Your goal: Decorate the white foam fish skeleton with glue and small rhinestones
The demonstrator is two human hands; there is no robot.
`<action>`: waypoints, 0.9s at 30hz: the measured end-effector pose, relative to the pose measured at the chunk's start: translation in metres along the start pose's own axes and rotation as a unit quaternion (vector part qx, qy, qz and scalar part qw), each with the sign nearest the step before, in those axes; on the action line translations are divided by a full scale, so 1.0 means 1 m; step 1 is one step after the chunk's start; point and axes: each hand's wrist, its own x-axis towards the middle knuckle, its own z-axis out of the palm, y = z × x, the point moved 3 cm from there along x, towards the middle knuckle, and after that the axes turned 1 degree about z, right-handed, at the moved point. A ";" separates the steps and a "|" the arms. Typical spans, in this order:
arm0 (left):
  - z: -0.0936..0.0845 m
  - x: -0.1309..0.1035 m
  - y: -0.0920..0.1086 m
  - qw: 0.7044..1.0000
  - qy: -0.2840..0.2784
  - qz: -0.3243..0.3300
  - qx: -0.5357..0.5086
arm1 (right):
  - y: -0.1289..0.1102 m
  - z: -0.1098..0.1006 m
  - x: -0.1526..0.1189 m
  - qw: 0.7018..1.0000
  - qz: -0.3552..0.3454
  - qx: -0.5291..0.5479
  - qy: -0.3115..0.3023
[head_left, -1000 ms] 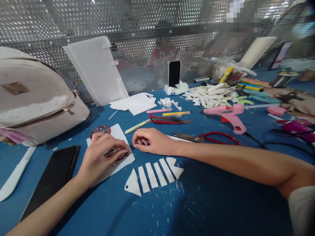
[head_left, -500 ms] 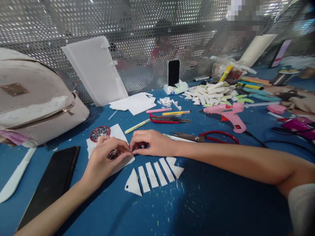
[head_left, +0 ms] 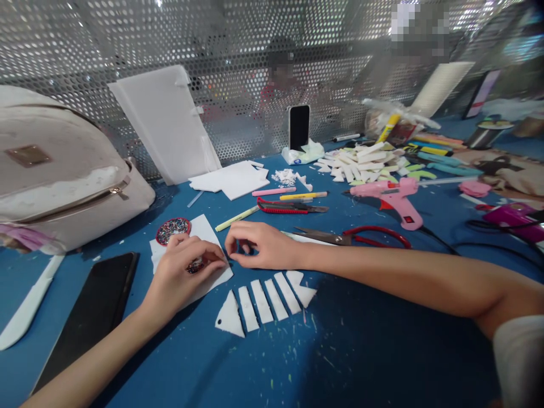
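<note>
Curving over a red-edged, speckled round piece point(head_left: 172, 230) and the white sheet point(head_left: 206, 228) it lies on, the left hand point(head_left: 181, 267) has its thumb and forefinger tips close together; whether that grip has hold of anything cannot be told, though more speckled surface shows between the fingers. Just beside it, the right hand point(head_left: 259, 245) rests loosely curled, and the fingers hide whether its grip contains anything. Nearer the front edge, white cutouts point(head_left: 263, 302) lie in a row on the blue worktop point(head_left: 361, 357), shaped like a fish skeleton with head, strips and tail. Beyond the hands are a pale yellow pen point(head_left: 237, 218), a red cutter point(head_left: 283, 208) and red-handled scissors point(head_left: 347, 238) behind the right forearm. Farther right sits a pink glue gun point(head_left: 393, 195); at far left, a backpack point(head_left: 63, 181).
</note>
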 end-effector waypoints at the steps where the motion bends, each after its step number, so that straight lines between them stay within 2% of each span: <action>1: 0.000 0.000 -0.001 1.000 -0.002 0.003 0.001 | 0.000 -0.001 0.000 1.000 0.006 0.009 0.020; 5: 0.000 0.001 -0.002 1.000 -0.009 0.027 0.007 | 0.005 -0.006 0.000 0.992 0.046 0.060 0.102; 11: 0.001 0.000 -0.003 0.997 -0.032 0.062 0.018 | 0.018 -0.011 0.000 0.963 0.082 0.137 0.216; 15: 0.001 0.000 -0.003 0.997 -0.025 0.067 0.018 | 0.022 -0.016 -0.002 0.945 0.106 0.116 0.287; 17: 0.001 0.000 -0.004 0.998 -0.017 0.057 0.017 | 0.019 -0.017 -0.004 0.944 0.092 0.085 0.306; 20: -0.001 0.001 -0.003 0.999 -0.003 0.033 0.017 | 0.009 -0.015 -0.004 0.964 0.044 0.049 0.258; 24: -0.005 0.001 0.004 0.999 0.032 0.020 0.009 | 0.000 -0.004 -0.002 0.996 0.012 0.031 0.083; 27: -0.007 -0.001 0.009 0.998 0.054 0.019 0.009 | 0.001 0.000 0.000 0.999 0.022 0.031 0.009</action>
